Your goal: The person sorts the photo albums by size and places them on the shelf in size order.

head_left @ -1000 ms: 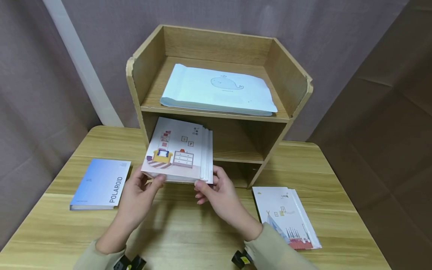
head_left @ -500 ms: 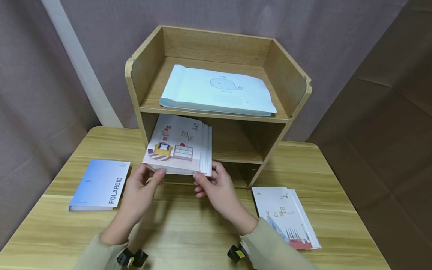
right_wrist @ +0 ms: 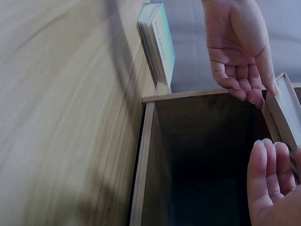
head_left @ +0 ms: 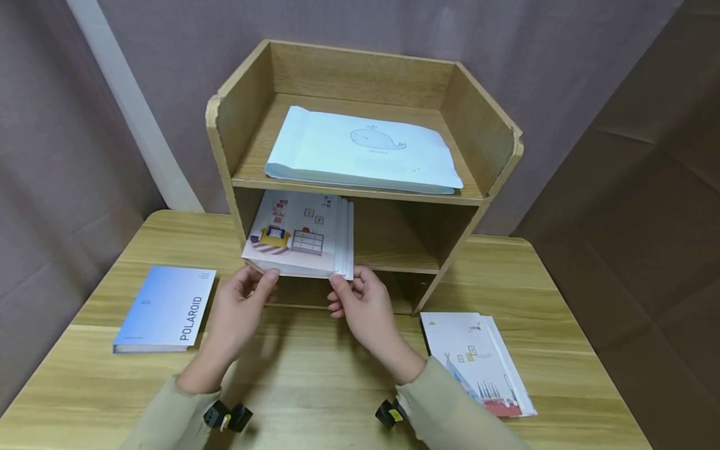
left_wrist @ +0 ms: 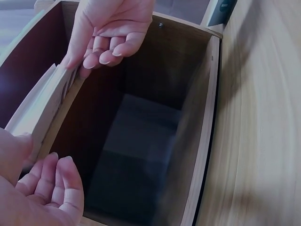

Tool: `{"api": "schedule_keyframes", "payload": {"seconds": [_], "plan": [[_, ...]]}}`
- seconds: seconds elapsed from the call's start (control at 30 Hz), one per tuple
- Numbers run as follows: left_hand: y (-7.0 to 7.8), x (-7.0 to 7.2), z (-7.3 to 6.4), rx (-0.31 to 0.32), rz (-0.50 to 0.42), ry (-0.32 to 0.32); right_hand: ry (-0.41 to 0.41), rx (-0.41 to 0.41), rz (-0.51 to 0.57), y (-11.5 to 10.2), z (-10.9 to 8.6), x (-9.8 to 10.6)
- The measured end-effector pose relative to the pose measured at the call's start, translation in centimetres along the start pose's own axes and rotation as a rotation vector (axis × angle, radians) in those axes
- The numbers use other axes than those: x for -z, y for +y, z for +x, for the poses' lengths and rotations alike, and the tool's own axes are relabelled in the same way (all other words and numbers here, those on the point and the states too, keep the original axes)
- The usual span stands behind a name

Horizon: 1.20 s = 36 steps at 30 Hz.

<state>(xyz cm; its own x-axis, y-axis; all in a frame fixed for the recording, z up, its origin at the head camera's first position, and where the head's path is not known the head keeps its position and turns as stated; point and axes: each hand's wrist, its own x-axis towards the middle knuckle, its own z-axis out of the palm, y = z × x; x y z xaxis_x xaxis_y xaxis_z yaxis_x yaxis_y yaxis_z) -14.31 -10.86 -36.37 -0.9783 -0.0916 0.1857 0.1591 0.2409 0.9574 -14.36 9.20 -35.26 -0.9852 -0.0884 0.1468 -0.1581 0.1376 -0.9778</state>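
A white photo album [head_left: 298,234] with a drawn armchair and dresser on its cover lies partly inside the left half of the wooden shelf's [head_left: 413,250] middle compartment. Its near edge sticks out at the shelf front. My left hand [head_left: 239,309] pinches the near left corner, thumb on top and fingers beneath. At the near right corner my right hand [head_left: 365,306] pinches the album the same way. Both wrist views show the thumbs on the album's edge [left_wrist: 40,106] and the curled fingers under it, by the shelf board.
A light blue whale-print packet [head_left: 365,150] lies on the top shelf. To the left on the table [head_left: 315,387] is a blue POLAROID album [head_left: 165,309]; to the right, another white album [head_left: 478,362]. The bottom compartment [left_wrist: 136,136] opens below the hands.
Both hands have moved forward, sliding the white album deeper into the middle compartment. The other albums and the packet have stayed put.
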Motion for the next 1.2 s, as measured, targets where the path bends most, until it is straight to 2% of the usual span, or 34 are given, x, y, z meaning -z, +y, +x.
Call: {"api": "schedule_keyframes", "payload": {"seconds": [0.13, 0.23, 0.33, 0.4, 0.5, 0.57, 0.8, 0.9, 1.03, 1.2], "plan": [[-1.9, -0.2, 1.0, 0.023, -0.009, 0.01, 0.061, 0.043, -0.045, 0.1, 0.1, -0.1], [-3.0, -0.4, 1.6, 0.017, -0.053, 0.029, 0.124, 0.068, -0.054, 0.2, 0.3, -0.3], [-2.9, -0.5, 1.7, 0.034, -0.082, 0.064, 0.179, 0.085, -0.073, 0.4, 0.4, -0.4], [-2.0, -0.5, 1.6, 0.055, -0.084, 0.098, 0.203, 0.094, -0.081, 0.4, 0.5, -0.4], [-0.7, -0.5, 1.3, 0.068, -0.069, 0.117, 0.22, 0.099, -0.092, 0.2, 0.5, -0.4], [-0.4, -0.5, 1.4, 0.073, -0.068, 0.122, 0.224, 0.097, -0.089, 0.4, 0.7, -0.4], [-2.8, -0.7, 2.1, 0.052, -0.115, 0.115, 0.217, 0.071, -0.079, 3.3, 1.5, 0.4], [-3.4, -0.8, 1.8, 0.027, -0.131, 0.096, 0.195, 0.096, -0.108, 4.3, 1.3, 1.0], [-3.8, -1.1, 1.2, 0.013, -0.141, 0.027, 0.172, 0.132, -0.233, 4.9, 0.5, 2.1], [-3.8, -1.8, 0.2, 0.019, -0.148, -0.062, 0.106, 0.106, -0.317, 5.2, -0.8, 4.1]]}}
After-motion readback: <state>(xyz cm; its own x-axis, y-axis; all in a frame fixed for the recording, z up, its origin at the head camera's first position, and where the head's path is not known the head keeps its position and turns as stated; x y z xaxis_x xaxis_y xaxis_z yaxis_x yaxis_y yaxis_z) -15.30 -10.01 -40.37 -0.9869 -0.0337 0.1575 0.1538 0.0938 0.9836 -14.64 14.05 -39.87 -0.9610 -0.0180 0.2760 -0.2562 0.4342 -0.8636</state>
